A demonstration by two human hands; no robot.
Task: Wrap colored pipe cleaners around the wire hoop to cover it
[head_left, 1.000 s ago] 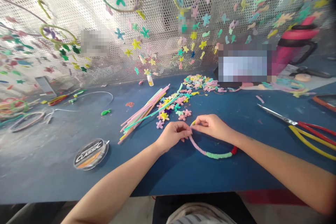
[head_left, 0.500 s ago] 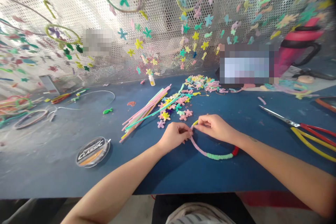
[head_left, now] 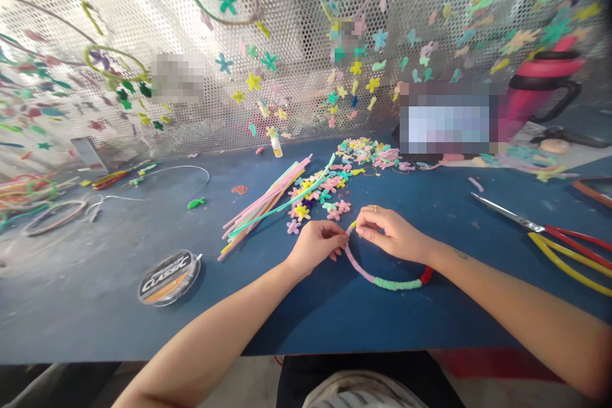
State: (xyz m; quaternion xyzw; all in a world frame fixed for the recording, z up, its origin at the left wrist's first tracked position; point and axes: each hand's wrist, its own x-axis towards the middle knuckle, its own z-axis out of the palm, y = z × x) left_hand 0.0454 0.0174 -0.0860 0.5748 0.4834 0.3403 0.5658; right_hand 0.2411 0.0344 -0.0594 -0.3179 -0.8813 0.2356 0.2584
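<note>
Hoop [head_left: 398, 284] still in left hand [head_left: 315, 247]; right hand [head_left: 396, 234] shifted slightly.

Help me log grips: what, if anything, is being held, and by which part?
The left hand pinches the wrapped hoop at its lilac stretch, near the yellow. Whether the right hand grips too cannot be told.

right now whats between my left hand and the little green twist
A slanting bundle of fuzzy sticks lies between the green twist and your left hand, in the head view.
</note>
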